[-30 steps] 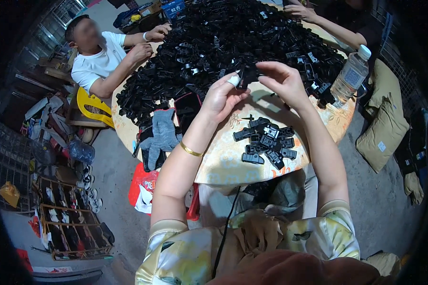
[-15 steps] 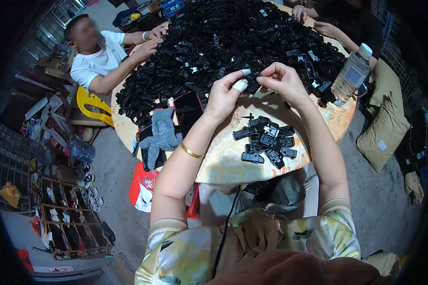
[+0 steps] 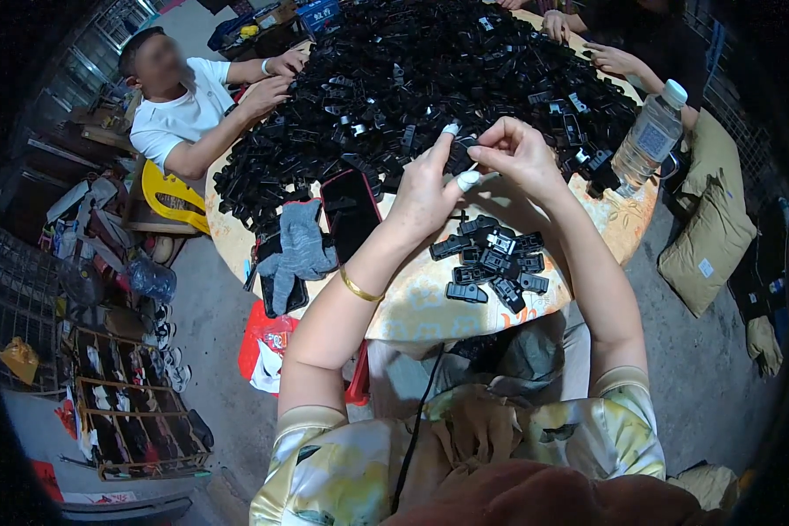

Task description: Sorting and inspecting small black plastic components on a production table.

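Observation:
At the near edge of a large heap of black plastic parts (image 3: 394, 96), my two hands work close together. My left hand (image 3: 425, 191) has its thumb and forefinger spread apart, both tips wrapped in white tape; nothing shows gripped between them. My right hand (image 3: 522, 158) is closed in a pinch on a small black plastic part (image 3: 465, 145), partly hidden by the fingers. Nearer to me, between my forearms, lies a small cluster of black plastic clips (image 3: 491, 259) on the patterned tabletop (image 3: 412, 311).
A phone (image 3: 351, 215) and a grey glove (image 3: 301, 241) lie by my left forearm. A clear bottle (image 3: 647, 140) stands upright at the right. Co-workers' hands (image 3: 276, 77) reach to the heap from left and far right. A tan sack (image 3: 710, 237) sits beyond the table's right edge.
My left hand has turned and its thumb and forefinger have spread wider, the thumb moving right and nearer to me. My right hand stays almost in place, still pinching.

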